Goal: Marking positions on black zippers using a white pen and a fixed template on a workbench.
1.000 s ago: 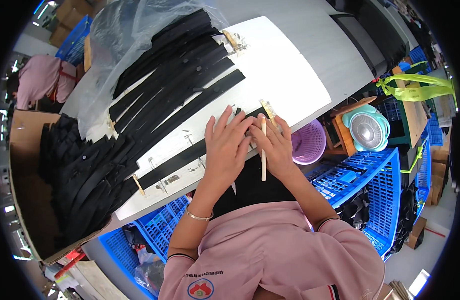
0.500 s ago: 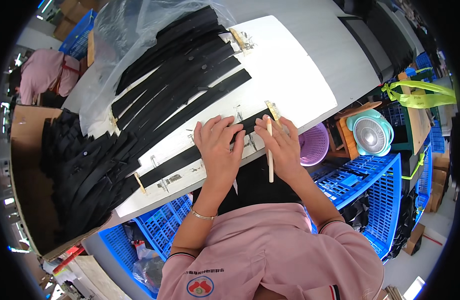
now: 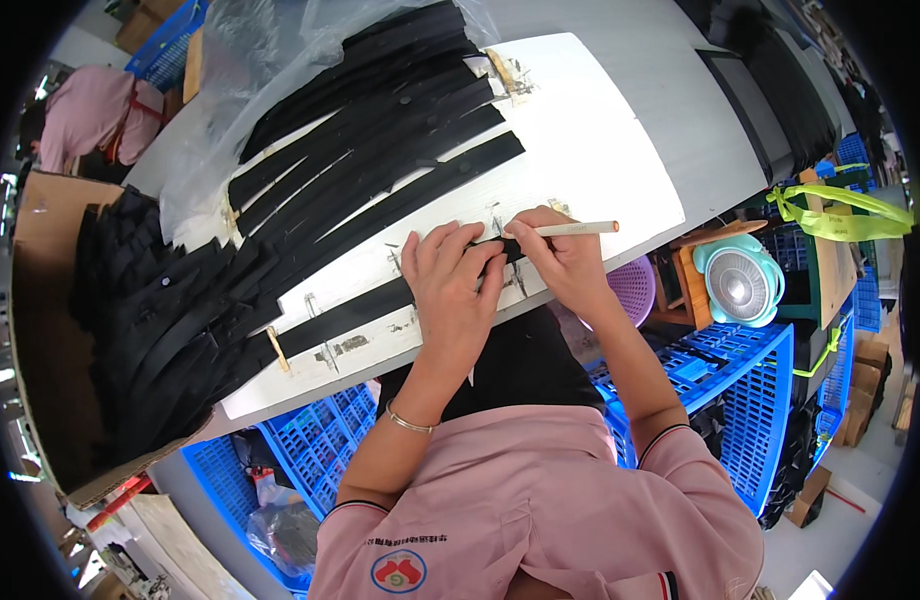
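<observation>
A long black fabric strip (image 3: 355, 316) lies along the near edge of a white board (image 3: 628, 165). My left hand (image 3: 452, 285) rests over this strip, its bent fingers pressing it down, thumb and index finger close together. To its right, my right hand (image 3: 565, 258) is closed around a slim white pencil (image 3: 583, 229), held almost level, blunt end pointing right. Its writing tip is hidden at my fingertips, by the strip and a dark pen-marked line on the board. Further back on the board lie several more black strips (image 3: 380, 135).
A cardboard box (image 3: 42, 330) heaped with black strips stands at the left. Clear plastic sheeting (image 3: 215, 130) lies behind. Blue crates (image 3: 755, 400) sit below at the right, near a teal fan (image 3: 740, 282) and a purple basket (image 3: 632, 290). Another person (image 3: 100, 115) bends over at far left.
My right hand has turned the pencil from nearly upright to nearly level and shifted it slightly left along the strip. My left hand stays on the strip. The whole view has shifted slightly.
</observation>
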Available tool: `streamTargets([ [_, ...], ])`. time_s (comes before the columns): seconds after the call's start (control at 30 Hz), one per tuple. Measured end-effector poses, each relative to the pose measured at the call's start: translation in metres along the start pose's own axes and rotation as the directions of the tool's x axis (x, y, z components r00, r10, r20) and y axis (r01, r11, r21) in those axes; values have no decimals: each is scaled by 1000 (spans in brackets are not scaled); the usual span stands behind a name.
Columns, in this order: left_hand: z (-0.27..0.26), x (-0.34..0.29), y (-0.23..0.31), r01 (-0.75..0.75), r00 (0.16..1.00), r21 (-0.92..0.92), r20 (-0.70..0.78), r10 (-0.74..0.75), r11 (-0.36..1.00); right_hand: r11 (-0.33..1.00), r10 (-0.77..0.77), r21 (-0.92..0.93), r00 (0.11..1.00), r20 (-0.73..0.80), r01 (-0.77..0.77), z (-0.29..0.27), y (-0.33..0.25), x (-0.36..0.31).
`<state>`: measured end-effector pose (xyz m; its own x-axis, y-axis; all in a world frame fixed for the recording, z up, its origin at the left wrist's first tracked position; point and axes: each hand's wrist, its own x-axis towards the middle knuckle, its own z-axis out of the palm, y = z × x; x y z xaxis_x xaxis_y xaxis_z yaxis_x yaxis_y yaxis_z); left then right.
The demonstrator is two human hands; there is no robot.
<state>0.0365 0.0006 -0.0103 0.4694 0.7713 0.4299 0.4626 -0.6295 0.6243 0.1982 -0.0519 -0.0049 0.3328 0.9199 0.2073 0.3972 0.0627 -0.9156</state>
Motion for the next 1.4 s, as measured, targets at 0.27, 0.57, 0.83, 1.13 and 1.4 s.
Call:
streamTargets([
  [0.27,-1,0,-1,-9,1000,-24,-5,9,1000,994,-53,-89,998,29,55,2,1,1],
  [0.57,0,1,0,1,1000,-2,-2,-1,1000,1000,28,-5,999,22,-28,-5,-3,-5],
  [0.83,-1,0,-2,2,1000,1,-12,-2,1000,990,-111,-78,993,37,113,-1,2,-2],
  [1.13,-33,-37,9,8,990,128,138,-25,992,995,56,86,996,-75,-49,-8,2,-12],
  [1.4,-44,-11,-28,-38,956,48,291,23,998,980,94,195,971,-222,-50,1,-3,-15],
])
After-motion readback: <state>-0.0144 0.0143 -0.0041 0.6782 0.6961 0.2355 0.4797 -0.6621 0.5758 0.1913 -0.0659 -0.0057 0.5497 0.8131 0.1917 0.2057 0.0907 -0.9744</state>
